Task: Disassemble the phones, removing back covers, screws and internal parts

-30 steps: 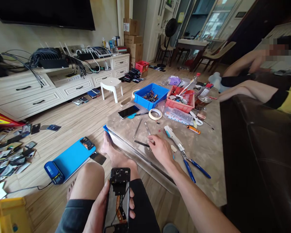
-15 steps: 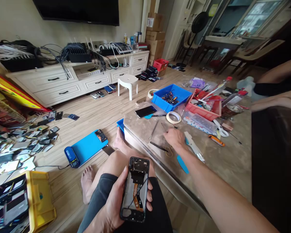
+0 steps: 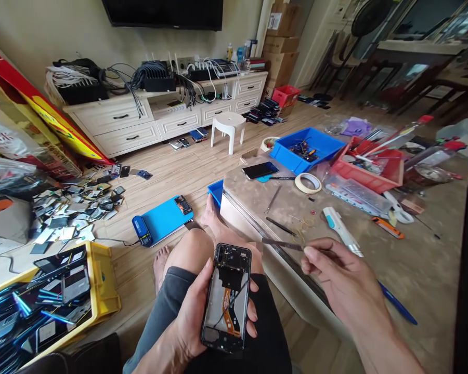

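My left hand (image 3: 197, 306) is wrapped round an opened smartphone (image 3: 226, 298) held over my lap. Its back cover is off, showing a dark board at the top, a pale battery bay and orange and black flex cables. My right hand (image 3: 335, 270) pinches a thin, flat metal blade (image 3: 283, 244), which points left towards the phone's upper corner without touching it. Beneath that hand is the table edge; a blue pry tool (image 3: 398, 304) lies beside the wrist. A dark slim tool (image 3: 281, 226) and metal tweezers (image 3: 273, 199) lie farther back on the table.
Beyond lie a tape roll (image 3: 308, 183), a blue tray (image 3: 308, 150) of small parts, a red basket (image 3: 374, 169) of tools and an orange cutter (image 3: 388, 227). A yellow crate (image 3: 103, 280) of phones, a blue mat (image 3: 161, 221) and scattered phone parts (image 3: 78, 208) occupy the floor.
My right hand has lifted from the tabletop and come back towards the phone, now with the metal blade in its fingers. The left hand keeps its hold; the view has turned left.
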`<state>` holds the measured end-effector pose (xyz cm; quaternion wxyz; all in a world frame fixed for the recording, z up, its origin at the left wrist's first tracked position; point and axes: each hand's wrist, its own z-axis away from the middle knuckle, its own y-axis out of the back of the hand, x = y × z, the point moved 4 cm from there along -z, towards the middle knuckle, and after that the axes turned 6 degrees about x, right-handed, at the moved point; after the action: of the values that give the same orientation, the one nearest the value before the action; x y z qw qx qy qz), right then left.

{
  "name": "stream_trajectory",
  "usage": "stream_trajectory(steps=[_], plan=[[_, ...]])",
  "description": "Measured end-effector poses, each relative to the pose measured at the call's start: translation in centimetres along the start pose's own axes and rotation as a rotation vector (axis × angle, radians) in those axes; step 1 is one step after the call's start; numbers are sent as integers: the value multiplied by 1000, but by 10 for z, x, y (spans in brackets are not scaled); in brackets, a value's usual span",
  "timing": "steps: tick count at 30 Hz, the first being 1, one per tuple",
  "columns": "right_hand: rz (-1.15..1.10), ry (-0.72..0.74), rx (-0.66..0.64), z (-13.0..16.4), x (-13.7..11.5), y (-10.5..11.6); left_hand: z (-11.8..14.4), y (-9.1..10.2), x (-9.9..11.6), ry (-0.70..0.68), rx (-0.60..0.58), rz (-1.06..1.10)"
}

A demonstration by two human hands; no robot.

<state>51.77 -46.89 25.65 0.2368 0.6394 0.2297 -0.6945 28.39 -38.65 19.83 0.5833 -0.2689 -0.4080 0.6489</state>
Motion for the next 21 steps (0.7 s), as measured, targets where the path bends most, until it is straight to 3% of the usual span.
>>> stream_trajectory(steps=[6, 18, 21], plan=[[-45, 105, -96, 18, -15, -42, 21, 8, 5, -27, 11, 16], [602, 757, -457, 50, -69, -89, 43, 24, 14, -101, 30, 86], [666, 761, -505, 53, -73, -95, 32, 24, 22, -119, 55, 99]])
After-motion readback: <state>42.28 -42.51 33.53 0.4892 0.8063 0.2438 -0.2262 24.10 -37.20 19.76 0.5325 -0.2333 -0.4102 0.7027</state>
